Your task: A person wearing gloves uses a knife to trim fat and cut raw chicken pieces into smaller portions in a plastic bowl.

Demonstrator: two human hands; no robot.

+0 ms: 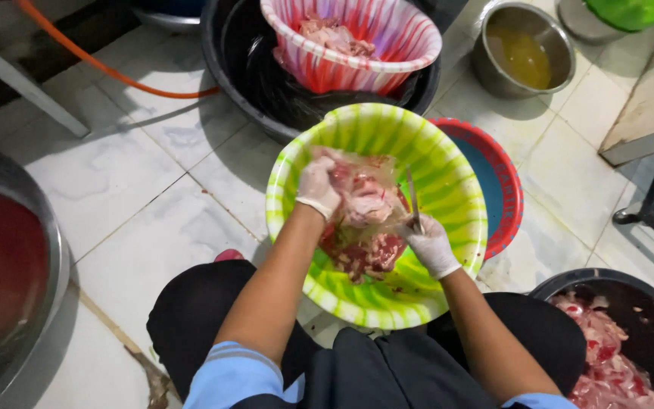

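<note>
A green-and-white striped plastic basin point(433, 159) rests on my lap, holding raw red and pale meat. My left hand point(317, 188), in a thin white glove, grips a large slab of raw meat point(365, 201) and lifts it over the basin. My right hand point(431, 244), also gloved, holds a knife point(412, 198) with its blade pointing up against the slab. More meat pieces point(365, 254) lie below in the basin.
A red-and-white basin point(387, 64) with meat sits in a black tub point(244, 68) ahead. A red-rimmed blue basin point(497, 182) lies right. A steel bowl of yellowish liquid point(522, 49), a black tub of meat point(622, 356) and a large steel pan point(5, 265) surround me.
</note>
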